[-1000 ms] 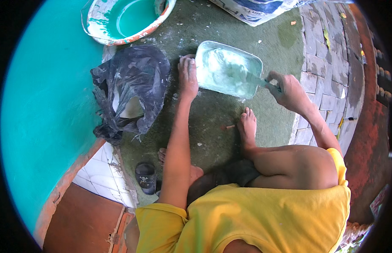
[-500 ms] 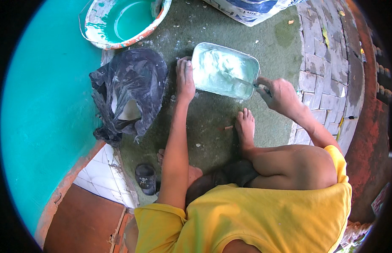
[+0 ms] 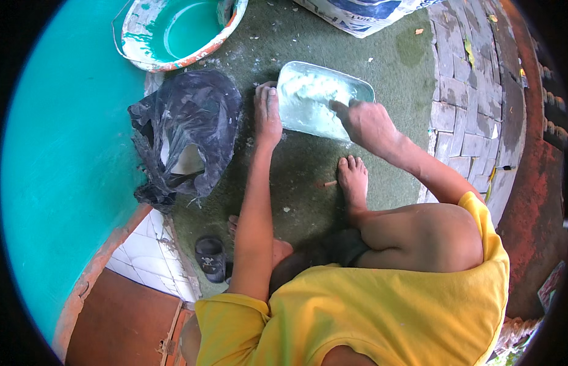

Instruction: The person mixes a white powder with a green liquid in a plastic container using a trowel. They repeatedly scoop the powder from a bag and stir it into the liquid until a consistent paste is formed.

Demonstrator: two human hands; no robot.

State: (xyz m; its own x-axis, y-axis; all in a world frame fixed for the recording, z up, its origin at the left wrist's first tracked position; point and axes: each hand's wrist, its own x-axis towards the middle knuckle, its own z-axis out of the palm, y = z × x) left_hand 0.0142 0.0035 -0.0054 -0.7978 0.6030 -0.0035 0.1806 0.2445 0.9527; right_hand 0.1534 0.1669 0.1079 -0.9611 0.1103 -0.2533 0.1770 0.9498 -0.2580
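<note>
A rectangular, light-coloured tub stands on the floor in front of me, with a pale greenish-white paste inside. My left hand grips the tub's left side, its fingers at the rim. Over the tub's right part, my right hand is closed around the handle of a mixing tool, which looks like a putty knife. Its blade is mostly hidden by the hand and the paste.
Left of the tub lies a crumpled black plastic bag. A bucket of green paint stands at the far left, and a white-and-blue sack at the far edge. My bare foot and a dark sandal are nearer.
My right hand has moved left, from beside the tub's right edge to over the paste, taking the tool along. The left hand holds its place on the tub.
</note>
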